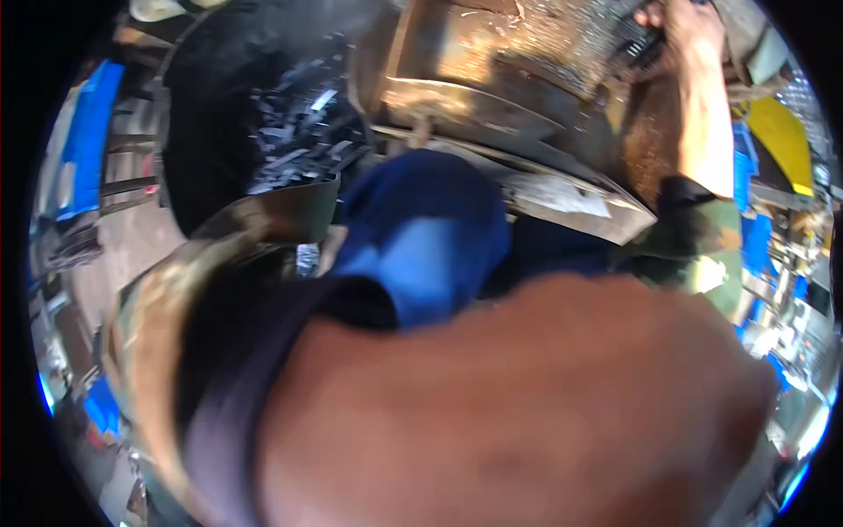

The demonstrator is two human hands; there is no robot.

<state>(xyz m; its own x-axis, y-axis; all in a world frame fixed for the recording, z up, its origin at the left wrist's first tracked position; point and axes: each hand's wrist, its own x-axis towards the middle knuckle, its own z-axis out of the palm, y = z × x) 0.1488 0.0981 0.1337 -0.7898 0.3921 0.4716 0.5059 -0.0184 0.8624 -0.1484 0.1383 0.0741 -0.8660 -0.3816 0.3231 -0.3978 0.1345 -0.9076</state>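
My left hand (527, 395) is raised very close to the camera and fills the lower middle as a blur. Its fingers cannot be made out, nor whether anything is in them. A dark cuff shows at that wrist, with a camouflage sleeve behind it. My right arm stretches to the far right, where my right hand (695, 33) curls over a black ribbed part (643, 46) at the edge of a wet, brownish metal machine bed (518, 44). What this part belongs to is unclear. My blue-clad knee (426, 228) shows between the arms.
A big black tub (206, 123) at the far left holds many small metal strips (303, 123). A whitish sheet or rag (562, 195) lies on the ledge in front of the machine. A yellow and black object (777, 145) stands at the right, among blue things and clutter.
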